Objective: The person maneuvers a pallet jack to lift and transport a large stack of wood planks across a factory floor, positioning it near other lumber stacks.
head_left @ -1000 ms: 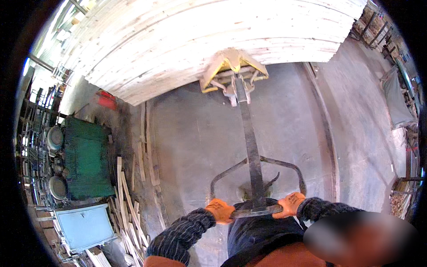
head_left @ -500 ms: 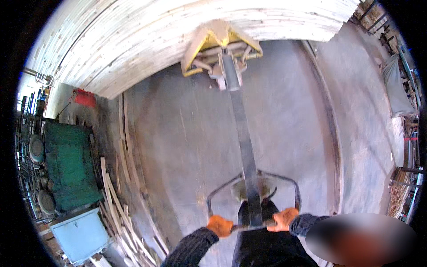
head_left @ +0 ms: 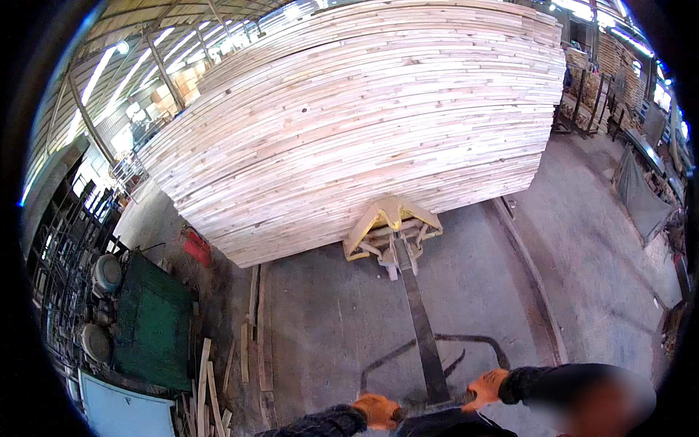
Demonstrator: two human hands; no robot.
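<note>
- The left hand [head_left: 376, 411], in an orange glove, is curled around the left end of the handle [head_left: 429, 360]; the right hand [head_left: 486, 387] is clamped on its right end.
- The yellow pallet jack [head_left: 393, 211] stands on the floor [head_left: 313, 306], at the near lower edge of the board stack [head_left: 364, 124]; its forks are hidden.
- The handle looks rigid; holding both ends should give steady leverage.
- The tall stack is probably very heavy and sluggish to turn; any binding cannot be made out.
</note>
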